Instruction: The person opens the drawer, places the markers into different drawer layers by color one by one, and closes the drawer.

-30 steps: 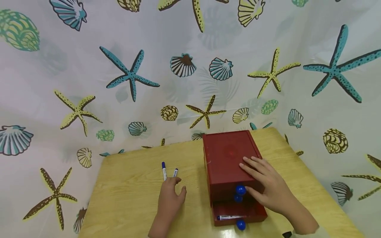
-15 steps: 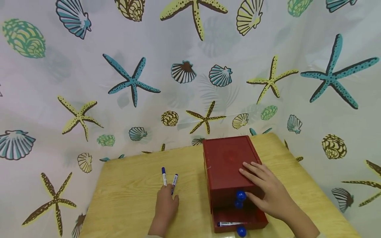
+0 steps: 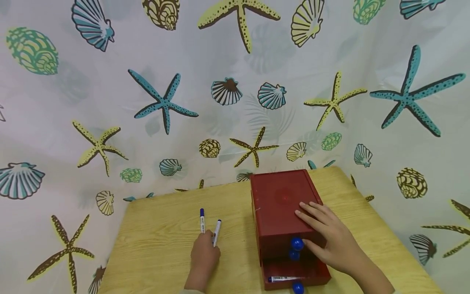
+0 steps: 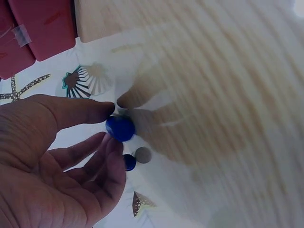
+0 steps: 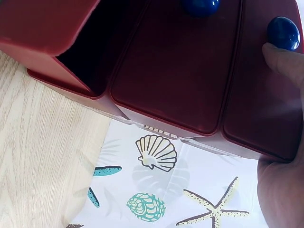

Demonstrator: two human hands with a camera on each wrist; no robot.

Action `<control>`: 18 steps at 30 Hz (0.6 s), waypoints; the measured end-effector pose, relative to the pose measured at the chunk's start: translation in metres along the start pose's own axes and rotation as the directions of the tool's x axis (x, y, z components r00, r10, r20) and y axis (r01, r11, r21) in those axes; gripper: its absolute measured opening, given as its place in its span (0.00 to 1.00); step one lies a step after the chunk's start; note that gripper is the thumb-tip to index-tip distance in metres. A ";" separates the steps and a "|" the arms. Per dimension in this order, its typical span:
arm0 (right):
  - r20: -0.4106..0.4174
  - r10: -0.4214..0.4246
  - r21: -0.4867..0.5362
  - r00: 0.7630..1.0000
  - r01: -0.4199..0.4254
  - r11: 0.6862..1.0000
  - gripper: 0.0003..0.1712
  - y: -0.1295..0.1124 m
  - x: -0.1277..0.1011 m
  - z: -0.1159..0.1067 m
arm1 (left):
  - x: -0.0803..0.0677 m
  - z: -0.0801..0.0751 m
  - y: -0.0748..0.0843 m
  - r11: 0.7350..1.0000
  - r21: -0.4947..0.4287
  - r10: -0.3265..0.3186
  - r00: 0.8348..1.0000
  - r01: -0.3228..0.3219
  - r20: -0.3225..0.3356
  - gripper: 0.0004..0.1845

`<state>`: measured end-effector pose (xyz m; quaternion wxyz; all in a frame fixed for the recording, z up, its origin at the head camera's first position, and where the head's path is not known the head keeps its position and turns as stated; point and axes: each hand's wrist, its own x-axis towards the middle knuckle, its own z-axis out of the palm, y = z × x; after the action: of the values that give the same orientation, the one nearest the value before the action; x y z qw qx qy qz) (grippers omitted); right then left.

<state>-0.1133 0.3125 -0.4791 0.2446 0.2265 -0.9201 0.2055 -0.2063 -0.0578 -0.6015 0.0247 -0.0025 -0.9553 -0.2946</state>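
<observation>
Left hand (image 3: 204,256) now pinches right pen (image 3: 217,232), lifted off table (image 3: 158,245); other pen (image 3: 201,220) lies left of box (image 3: 280,208). Right hand (image 3: 330,237) spread flat on box.

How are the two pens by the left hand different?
The left pen lies flat on the table, untouched; the right pen is pinched by the left hand, its tip tilted up. The left pen's far end is blue; the right pen's looks white. Both are slim with white barrels.
</observation>
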 end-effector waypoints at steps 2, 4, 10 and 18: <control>-0.001 -0.002 0.001 1.000 0.002 1.000 0.50 0.000 0.000 0.001 | -0.001 -0.001 0.001 1.000 0.007 -0.009 1.000 0.009 0.019 0.17; 0.000 -0.001 0.003 1.000 0.001 1.000 0.50 0.000 0.000 0.001 | -0.001 -0.002 0.001 1.000 0.013 -0.020 0.999 0.020 0.048 0.15; 0.007 0.003 0.001 1.000 -0.003 1.000 0.50 0.000 0.000 0.002 | -0.003 -0.006 0.002 1.000 -0.016 0.002 0.994 0.000 0.109 0.15; -0.001 -0.009 -0.010 1.000 0.009 1.000 0.51 0.001 -0.001 0.003 | -0.007 -0.015 0.015 0.989 -0.148 0.020 0.994 -0.004 0.111 0.17</control>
<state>-0.1144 0.3124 -0.4817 0.2470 0.2292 -0.9200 0.1999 -0.1986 -0.0539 -0.5810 -0.0273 -0.0265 -0.9307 -0.3639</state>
